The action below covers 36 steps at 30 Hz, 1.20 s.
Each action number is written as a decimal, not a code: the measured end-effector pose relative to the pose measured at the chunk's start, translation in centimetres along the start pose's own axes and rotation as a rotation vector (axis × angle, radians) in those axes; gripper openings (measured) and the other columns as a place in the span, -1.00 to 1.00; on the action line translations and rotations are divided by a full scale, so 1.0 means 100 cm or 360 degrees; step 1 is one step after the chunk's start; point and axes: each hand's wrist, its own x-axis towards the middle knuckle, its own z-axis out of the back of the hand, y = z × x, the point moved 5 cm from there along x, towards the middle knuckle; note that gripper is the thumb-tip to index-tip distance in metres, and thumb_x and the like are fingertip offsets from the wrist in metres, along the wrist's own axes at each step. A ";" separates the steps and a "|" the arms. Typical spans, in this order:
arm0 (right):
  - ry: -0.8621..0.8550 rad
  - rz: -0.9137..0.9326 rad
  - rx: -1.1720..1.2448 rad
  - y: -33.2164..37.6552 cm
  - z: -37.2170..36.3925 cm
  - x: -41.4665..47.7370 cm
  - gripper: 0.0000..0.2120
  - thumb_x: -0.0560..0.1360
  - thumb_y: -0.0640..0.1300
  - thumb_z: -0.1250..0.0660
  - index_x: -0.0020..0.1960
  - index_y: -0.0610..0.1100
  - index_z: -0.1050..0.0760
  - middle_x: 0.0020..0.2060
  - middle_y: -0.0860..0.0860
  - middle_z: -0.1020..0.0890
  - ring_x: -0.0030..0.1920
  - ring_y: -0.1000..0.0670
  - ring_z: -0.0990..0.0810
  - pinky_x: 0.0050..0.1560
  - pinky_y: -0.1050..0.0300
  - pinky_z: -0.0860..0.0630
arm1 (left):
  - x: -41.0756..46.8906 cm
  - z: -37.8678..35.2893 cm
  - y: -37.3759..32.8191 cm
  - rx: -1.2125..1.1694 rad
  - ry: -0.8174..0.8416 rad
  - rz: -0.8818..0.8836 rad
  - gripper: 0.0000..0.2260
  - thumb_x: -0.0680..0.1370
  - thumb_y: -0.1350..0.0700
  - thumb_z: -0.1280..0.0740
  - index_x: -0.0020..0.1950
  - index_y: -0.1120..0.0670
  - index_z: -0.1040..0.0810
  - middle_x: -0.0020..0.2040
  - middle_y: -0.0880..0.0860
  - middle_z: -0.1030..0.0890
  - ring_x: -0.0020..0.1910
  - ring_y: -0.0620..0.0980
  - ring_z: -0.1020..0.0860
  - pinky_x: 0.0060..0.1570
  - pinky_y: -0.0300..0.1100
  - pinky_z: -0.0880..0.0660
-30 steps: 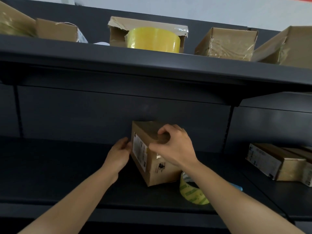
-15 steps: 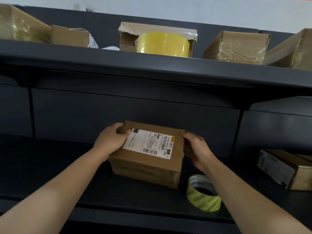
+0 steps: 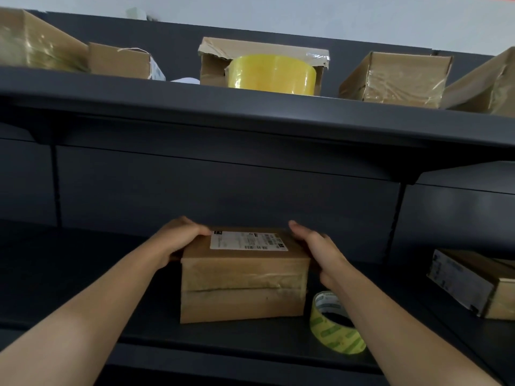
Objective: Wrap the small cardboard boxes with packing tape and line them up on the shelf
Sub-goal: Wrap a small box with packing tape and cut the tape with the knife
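Cardboard box (image 3: 242,277): sits on the lower shelf (image 3: 83,274), near its front edge, shipping label (image 3: 248,240) face up. A glossy band, probably tape, is seen across the front face above the seam.
Left hand (image 3: 178,240): clasped on the box's upper left edge, fingers curled over the top beside the label.
Right hand (image 3: 315,252): laid against the right side face with the thumb raised clear of the top. The fingers are hidden behind the box, so it cannot be told whether a grip is made.
Packing tape roll (image 3: 334,327): stands tilted just beside the box's lower right corner, under the right forearm, close to the shelf lip.
Neighbour box (image 3: 468,280): same shelf, well apart to the right.
Upper shelf (image 3: 250,112): wrapped boxes (image 3: 393,76) and a yellow tape roll (image 3: 271,75) are stored there.
Risk 1: the tape roll could be swept off the lip if the box is slid rightward or the forearm is dropped.
Risk 2: with the right side perhaps only pressed, the box could pivot about the left grip and end up skewed in the row.
Risk 3: unwrapped faces may be missed, since the back and underside are not visible.
Risk 4: the label could be creased if it is pressed hard by the left fingers.
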 end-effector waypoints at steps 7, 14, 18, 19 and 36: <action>-0.0177 0.0286 -0.0420 0.005 -0.013 -0.006 -0.41 0.37 0.07 -0.49 0.32 -0.04 -0.37 0.19 -0.02 -0.47 0.14 -0.01 -0.50 0.13 0.10 -0.50 | 0.002 0.004 0.013 -0.0440 -0.0176 0.0054 -0.56 0.39 0.02 -0.50 0.21 0.09 -0.51 0.10 0.10 -0.60 0.03 0.07 -0.56 0.04 -0.04 -0.53; -0.0309 0.0062 -0.0342 -0.011 -0.022 -0.004 -0.44 0.45 0.17 -0.39 0.30 -0.06 -0.28 0.19 -0.05 -0.41 0.07 -0.06 -0.48 0.07 -0.06 -0.58 | -0.021 0.002 0.020 -0.0514 -0.0112 0.0122 -0.41 0.44 -0.05 -0.44 0.40 0.09 -0.36 0.27 0.06 -0.47 0.13 0.02 -0.43 0.11 -0.08 -0.34; -0.0217 -0.0007 -0.0150 -0.021 -0.036 -0.001 -0.71 0.50 0.15 -0.32 0.08 -0.02 -0.42 -0.01 -0.02 -0.55 0.03 -0.06 -0.55 0.07 -0.13 -0.60 | -0.031 -0.003 0.018 -0.0662 0.0021 0.0196 -0.62 0.49 0.03 -0.41 0.26 0.12 -0.47 0.05 0.08 -0.57 0.00 0.04 -0.54 0.01 -0.03 -0.49; -0.0207 0.0006 -0.0117 -0.020 -0.039 -0.002 -0.77 0.52 0.13 -0.30 0.02 -0.01 -0.43 -0.01 -0.02 -0.57 0.03 -0.07 -0.57 0.08 -0.13 -0.59 | -0.033 -0.003 0.017 -0.0635 0.0022 0.0189 -0.69 0.51 0.03 -0.40 0.20 0.10 -0.49 0.01 0.08 -0.58 -0.04 0.03 -0.54 -0.04 -0.05 -0.50; 0.0036 0.0206 0.0174 0.023 -0.106 -0.029 -0.78 0.56 -0.04 -0.31 0.14 -0.12 -0.45 0.02 -0.09 -0.62 0.01 -0.09 -0.61 0.10 -0.10 -0.59 | -0.084 0.061 0.028 -0.0831 -0.0334 0.0014 -0.78 0.55 0.06 -0.34 0.15 0.11 -0.57 0.06 0.10 -0.63 0.05 0.07 -0.58 0.08 0.03 -0.52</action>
